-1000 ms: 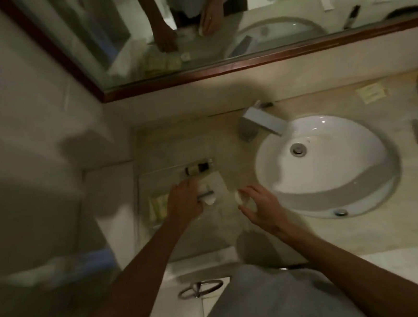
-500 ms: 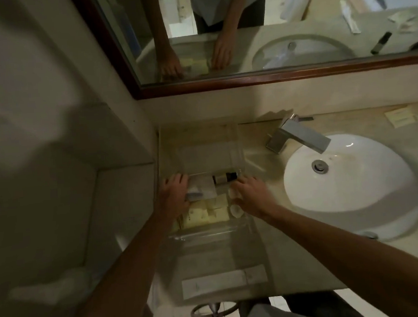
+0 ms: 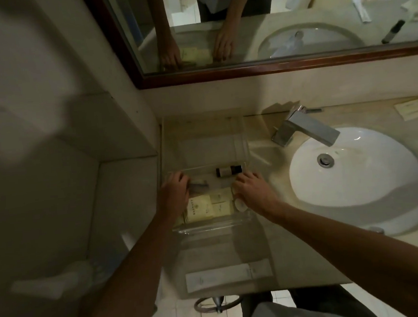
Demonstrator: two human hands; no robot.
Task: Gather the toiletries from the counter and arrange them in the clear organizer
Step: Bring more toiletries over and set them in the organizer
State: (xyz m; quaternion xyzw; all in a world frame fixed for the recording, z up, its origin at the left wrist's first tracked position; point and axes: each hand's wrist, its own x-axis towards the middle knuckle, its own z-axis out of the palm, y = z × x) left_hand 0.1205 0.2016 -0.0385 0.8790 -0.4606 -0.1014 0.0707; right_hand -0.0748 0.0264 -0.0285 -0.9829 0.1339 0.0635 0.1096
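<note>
The clear organizer (image 3: 212, 224) sits on the beige stone tabletop (image 3: 293, 256) in the corner left of the sink, its near rim catching a line of light. Inside it, pale yellow sachets (image 3: 208, 206) lie flat side by side along the near part, and a small dark bottle (image 3: 229, 171) lies on its side toward the far part. A greyish packet (image 3: 198, 187) lies at the left end, partly under the fingers of the left hand.

The left hand (image 3: 174, 194) rests at the organizer's left side, its fingers curled over the greyish packet; whether it truly grips the packet cannot be told. The right hand (image 3: 253, 192) rests at the organizer's right side, fingers bent downward, with a small round white item (image 3: 240, 204) just beside and partly under the palm; whether the hand holds it cannot be told either.

Nearer the tabletop's front edge, a long white flat packet (image 3: 228, 277) lies apart from the organizer. Farther back, behind the organizer, a second clear plastic container (image 3: 209, 145) stands near the wall.

To the right, a white oval basin (image 3: 359, 181) is set into the tabletop, with a square chrome faucet (image 3: 305, 130) reaching over its far left rim. Two more pale sachets (image 3: 410, 111) lie on the tabletop beyond the basin, well apart from the organizer. A wood-framed mirror (image 3: 270, 67) hangs above, reflecting both hands and the sachets.
</note>
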